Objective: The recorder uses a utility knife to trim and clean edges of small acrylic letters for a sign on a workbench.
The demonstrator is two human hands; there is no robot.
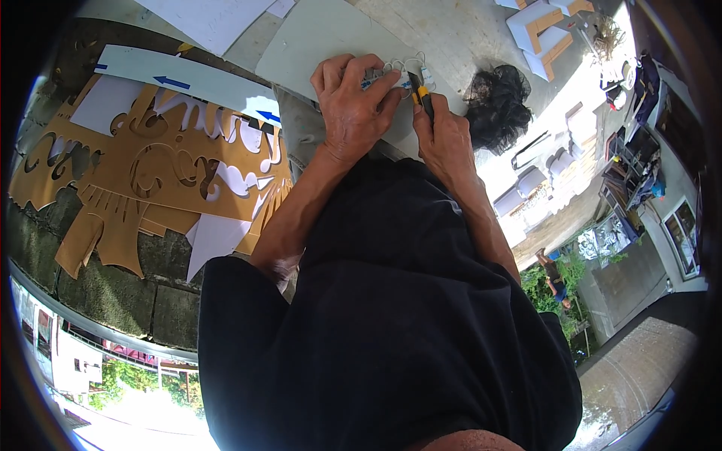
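On a pale grey board [301,41] at the top centre lies a small white cut-out piece [427,77] with blue marks and thin looped edges. My left hand [353,94] bears down on it, fingers bent and fingertips holding it against the board; the hand covers part of the piece. My right hand [445,135] is closed around a yellow and black utility knife [425,99]. The knife's tip end meets the piece just right of my left fingertips; the blade itself is hard to make out. A tangled black bundle of thin material [499,109] lies right of my right hand.
Brown cut-out sheets [143,169] with curly shapes and white pieces spread at left, beside a white strip [188,86] with blue arrows. White sheets [203,22] lie at the top. Brown and white angled pieces [545,41] are at upper right. Another person [555,278] is far off at right.
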